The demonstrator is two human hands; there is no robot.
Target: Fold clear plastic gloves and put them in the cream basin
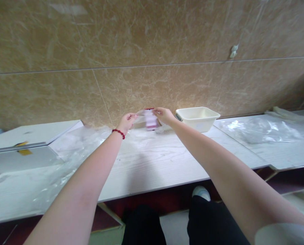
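At the back of the white table, my left hand (127,121), with a red beaded bracelet at the wrist, pinches one edge of a small clear plastic bag (141,119). Opposite it, my right hand (164,115) grips the other side of the bag with fingertips pressed together. Between the two hands stands a pale pink-and-lilac piece (151,123) with a dark red top edge. Whether that piece is inside the bag or behind it I cannot tell. Some clear plastic lies just below my right hand.
To the right of my hands is a cream plastic bin (198,119) with a grey handle clip. A white box (34,136) and crumpled plastic film (77,153) lie on the left. More clear bags (264,130) rest at far right. A marbled wall (152,85) rises behind the table.
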